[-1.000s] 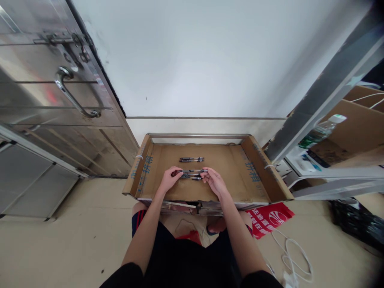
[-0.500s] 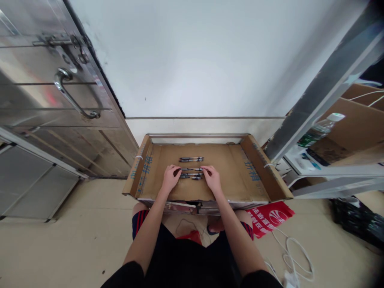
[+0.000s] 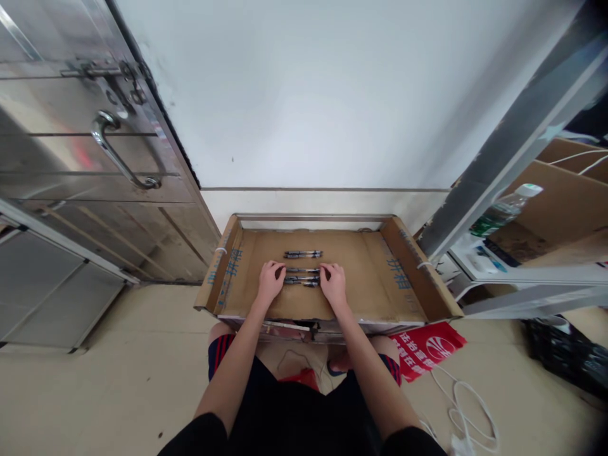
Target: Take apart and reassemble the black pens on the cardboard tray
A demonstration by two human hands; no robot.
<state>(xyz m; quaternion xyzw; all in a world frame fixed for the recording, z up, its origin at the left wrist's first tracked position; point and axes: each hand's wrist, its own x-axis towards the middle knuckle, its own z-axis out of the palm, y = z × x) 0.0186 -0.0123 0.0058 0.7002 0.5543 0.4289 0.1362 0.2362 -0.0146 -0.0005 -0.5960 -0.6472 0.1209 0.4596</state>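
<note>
A slim pen (image 3: 303, 270) with dark ends lies level between my two hands. My left hand (image 3: 272, 280) pinches its left end with thumb and finger, and my right hand (image 3: 333, 282) closes on the right end. Just below it, on the near side, several similar pens (image 3: 302, 280) lie side by side on the cardboard. Farther back, another small group of pens (image 3: 303, 254) rests parallel to these, touched by neither hand.
A shallow cardboard tray (image 3: 256, 243) with raised sides holds the pens, against a white wall (image 3: 313, 114). A metal door (image 3: 71, 152) is at left. On the right, a shelf carries a plastic bottle (image 3: 506, 209). A red printed sheet (image 3: 430, 348) hangs below the tray.
Both hands keep their places at the ends of the pen; my right hand has shifted very slightly left. The whole view has tilted a little.
</note>
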